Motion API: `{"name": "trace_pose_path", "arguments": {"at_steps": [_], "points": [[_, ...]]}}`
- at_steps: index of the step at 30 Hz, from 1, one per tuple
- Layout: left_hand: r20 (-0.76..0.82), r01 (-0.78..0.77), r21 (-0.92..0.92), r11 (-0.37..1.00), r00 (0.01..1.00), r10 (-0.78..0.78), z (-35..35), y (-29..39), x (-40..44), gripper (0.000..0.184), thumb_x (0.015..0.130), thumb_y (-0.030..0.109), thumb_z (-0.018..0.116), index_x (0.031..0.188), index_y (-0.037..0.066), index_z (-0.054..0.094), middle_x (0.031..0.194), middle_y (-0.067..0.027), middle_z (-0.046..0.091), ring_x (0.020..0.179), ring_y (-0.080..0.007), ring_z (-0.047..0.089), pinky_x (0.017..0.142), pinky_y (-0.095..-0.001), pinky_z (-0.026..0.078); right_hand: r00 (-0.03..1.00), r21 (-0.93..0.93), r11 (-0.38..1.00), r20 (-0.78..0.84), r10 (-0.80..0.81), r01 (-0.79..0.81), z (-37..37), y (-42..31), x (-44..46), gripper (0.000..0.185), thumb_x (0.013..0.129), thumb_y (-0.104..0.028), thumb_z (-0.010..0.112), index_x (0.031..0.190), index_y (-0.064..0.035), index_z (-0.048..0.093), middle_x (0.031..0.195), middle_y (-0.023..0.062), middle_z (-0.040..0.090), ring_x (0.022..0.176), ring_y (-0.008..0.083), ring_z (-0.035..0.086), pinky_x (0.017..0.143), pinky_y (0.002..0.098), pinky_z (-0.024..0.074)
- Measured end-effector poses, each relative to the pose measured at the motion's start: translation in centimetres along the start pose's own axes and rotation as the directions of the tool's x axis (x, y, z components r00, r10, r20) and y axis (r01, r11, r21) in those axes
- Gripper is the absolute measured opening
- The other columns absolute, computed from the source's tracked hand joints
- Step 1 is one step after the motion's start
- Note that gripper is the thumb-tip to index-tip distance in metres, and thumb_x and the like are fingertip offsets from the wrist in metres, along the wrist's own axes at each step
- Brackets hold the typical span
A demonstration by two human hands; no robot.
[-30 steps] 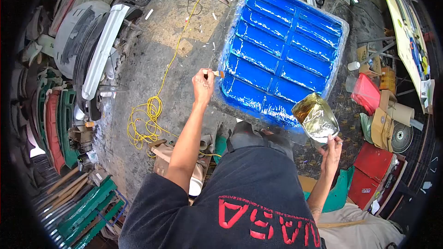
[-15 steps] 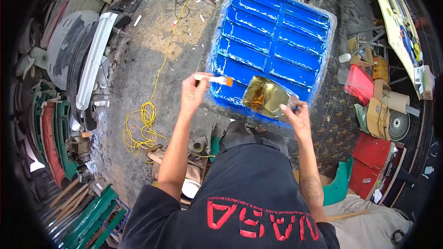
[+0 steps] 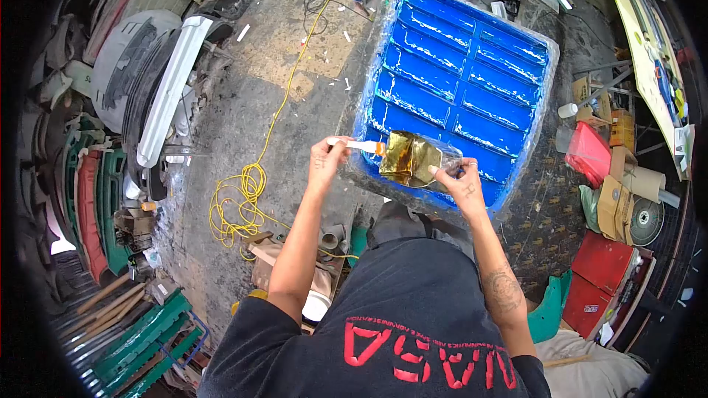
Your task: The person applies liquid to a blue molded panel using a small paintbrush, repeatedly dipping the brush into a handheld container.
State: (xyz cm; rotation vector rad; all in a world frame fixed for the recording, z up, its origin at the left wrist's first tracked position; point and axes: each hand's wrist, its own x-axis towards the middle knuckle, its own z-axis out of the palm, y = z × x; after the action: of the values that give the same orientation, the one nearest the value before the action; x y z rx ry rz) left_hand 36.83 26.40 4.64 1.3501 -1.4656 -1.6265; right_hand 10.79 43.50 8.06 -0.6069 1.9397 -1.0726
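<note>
My left hand grips the white handle of a brush, whose orange-tipped bristles are at the left rim of a shiny metal container. My right hand pinches the right edge of this container, which is tilted with its gold-coloured inside showing. Both are above the near part of a large blue ribbed panel with white streaks and a rough pale border. Whether the bristles touch the rim, I cannot tell.
A yellow cord lies coiled on the floor at the left. Car bumpers and a white strip line the left side. At the right are a red bag, a cardboard box and a red cabinet.
Since one second ago, the container has moved left, from the panel's near right corner towards the brush. The brush has turned to point right and now meets the container's side.
</note>
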Motion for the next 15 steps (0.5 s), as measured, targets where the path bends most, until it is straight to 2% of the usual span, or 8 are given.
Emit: {"name": "trace_pose_path", "arguments": {"at_steps": [3, 5, 7, 9, 10, 12, 13, 15], "points": [[-0.083, -0.006, -0.117, 0.993, 0.997, -0.003, -0.8, -2.9, 2.0, 0.021, 0.093, 0.019, 0.059, 0.098, 0.003, 0.071, 0.074, -0.0001, 0.064, 0.058, -0.0053, 0.048, 0.054, -0.0212, 0.039, 0.999, 0.017, 0.999, -0.027, 0.034, -0.034, -0.5, 0.7, -0.2, 0.075, 0.066, -0.04, 0.086, 0.109, 0.0031, 0.043, 0.093, 0.0107, 0.061, 0.083, 0.0158, 0.058, 0.075, 0.028, 0.049], [-0.17, 0.053, -0.029, 0.998, 0.984, -0.057, -0.1, -4.4, 3.4, 0.02, 0.093, 0.018, 0.058, 0.097, 0.003, 0.071, 0.072, 0.0005, 0.064, 0.056, -0.0053, 0.048, 0.051, -0.0222, 0.039, 0.999, 0.029, 0.999, -0.042, 0.032, -0.031, -1.2, 0.4, -0.7, 0.074, 0.067, -0.04, 0.086, 0.108, 0.0032, 0.043, 0.092, 0.0092, 0.059, 0.08, 0.0151, 0.057, 0.072, 0.027, 0.0485], [-0.18, -0.014, 0.032, 0.999, 0.984, 0.019, 0.2, -5.5, 4.6, 0.019, 0.092, 0.016, 0.057, 0.096, 0.003, 0.07, 0.071, 0.0009, 0.064, 0.056, -0.0063, 0.05, 0.05, -0.023, 0.039, 0.992, 0.165, 0.979, -0.015, 0.123, -0.119, -2.2, 0.3, -1.7, 0.071, 0.069, -0.036, 0.085, 0.11, 0.0026, 0.042, 0.092, 0.0088, 0.058, 0.08, 0.015, 0.056, 0.073, 0.0275, 0.0482], [-0.305, -0.168, 0.339, 0.926, 0.911, 0.277, 0.1, -5.8, 5.5, 0.018, 0.091, 0.014, 0.057, 0.093, 0.002, 0.07, 0.069, -0.0005, 0.065, 0.058, -0.0074, 0.054, 0.051, -0.0241, 0.041, 0.998, 0.195, 0.979, -0.012, 0.058, -0.055, -3.7, 1.8, -2.5, 0.065, 0.074, -0.031, 0.083, 0.113, 0.0014, 0.041, 0.1, 0.0109, 0.058, 0.087, 0.0156, 0.056, 0.076, 0.0284, 0.0482], [-0.327, -0.12, 0.368, 0.922, 0.912, 0.249, 0.1, -4.0, 4.9, 0.018, 0.09, 0.013, 0.056, 0.091, 0.001, 0.069, 0.069, -0.002, 0.065, 0.06, -0.0085, 0.057, 0.053, -0.0251, 0.043, 0.997, 0.234, 0.971, -0.036, 0.064, -0.053, -4.4, 1.8, -3.3, 0.063, 0.075, -0.029, 0.081, 0.114, 0.0007, 0.041, 0.103, 0.0116, 0.057, 0.091, 0.0156, 0.056, 0.077, 0.0286, 0.0481], [-0.286, -0.143, 0.338, 0.93, 0.926, 0.247, 0.7, -3.0, 4.6, 0.018, 0.09, 0.013, 0.056, 0.091, 0.001, 0.069, 0.069, -0.0025, 0.065, 0.06, -0.0088, 0.057, 0.053, -0.0255, 0.043, 0.992, 0.321, 0.944, -0.065, 0.107, -0.081, -6.0, 1.9, -5.0, 0.058, 0.078, -0.024, 0.079, 0.115, -0.0011, 0.041, 0.111, 0.012, 0.055, 0.097, 0.0158, 0.056, 0.077, 0.028, 0.0484], [-0.246, -0.163, 0.306, 0.938, 0.938, 0.244, 1.1, -2.8, 4.5, 0.019, 0.09, 0.013, 0.055, 0.091, 0.001, 0.069, 0.07, -0.003, 0.066, 0.06, -0.0091, 0.057, 0.053, -0.0258, 0.044, 0.985, 0.368, 0.921, -0.058, 0.161, -0.129, -6.8, 1.2, -6.0, 0.054, 0.08, -0.022, 0.077, 0.116, -0.0031, 0.041, 0.109, 0.0098, 0.055, 0.093, 0.0134, 0.054, 0.071, 0.0273, 0.0476], [-0.163, -0.225, 0.522, 0.823, 0.92, 0.355, 2.3, -2.4, 4.4, 0.019, 0.09, 0.012, 0.054, 0.091, -0.001, 0.068, 0.066, -0.0061, 0.065, 0.059, -0.011, 0.058, 0.054, -0.0281, 0.045, 0.979, 0.372, 0.922, -0.117, 0.166, -0.111, -8.4, 2.2, -7.4, 0.05, 0.082, -0.02, 0.075, 0.115, -0.0046, 0.041, 0.107, 0.0074, 0.054, 0.089, 0.0107, 0.052, 0.065, 0.0267, 0.0453]]}}
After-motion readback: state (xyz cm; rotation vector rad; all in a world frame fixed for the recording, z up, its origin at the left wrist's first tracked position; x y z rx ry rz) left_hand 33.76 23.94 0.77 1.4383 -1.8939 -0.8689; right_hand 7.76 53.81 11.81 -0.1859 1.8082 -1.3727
